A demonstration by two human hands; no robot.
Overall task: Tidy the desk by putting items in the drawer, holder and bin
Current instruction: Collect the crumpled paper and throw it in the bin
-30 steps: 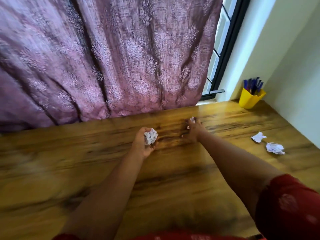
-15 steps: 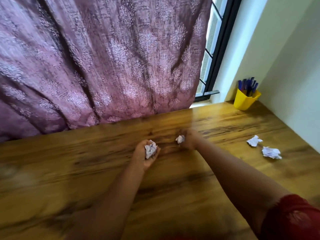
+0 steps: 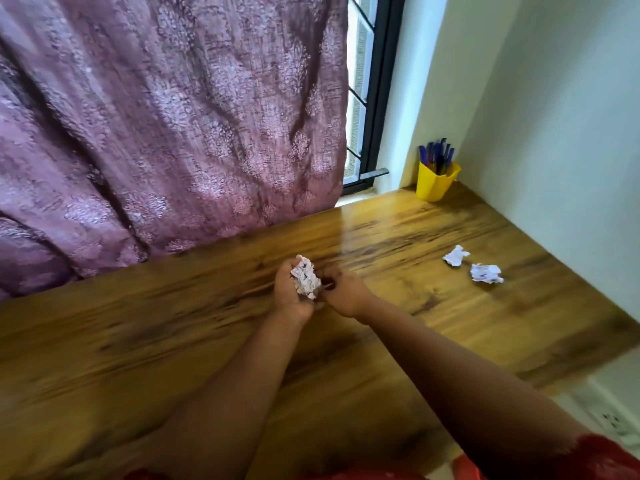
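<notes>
While both forearms reach forward over the wooden desk [image 3: 173, 341], the hands meet at its middle, side by side and touching. Left hand [image 3: 291, 299]: palm up, fingers cupped round crumpled paper [image 3: 304, 278], which stands up out of the palm. White paper, faint dark marks on it; nothing readable. Right hand [image 3: 346, 294]: knuckles up, fingers curled in toward the paper wad; fingertips blurred, so cannot tell whether it pinches the paper or only touches it.

Right of the hands, well apart from them: two more paper balls on the desk, one [image 3: 456, 255] just beside the other [image 3: 486, 273], not touching. Any marks on them are too small to read.

Farther right and beyond, in the corner by the wall: yellow holder [image 3: 435, 183], upright, blue pens [image 3: 436, 155] standing in it. No label visible.

Beyond the hands: purple patterned curtain [image 3: 156, 116] hanging to the desk's far edge. Red sleeve [image 3: 581, 459] at the right upper arm.
</notes>
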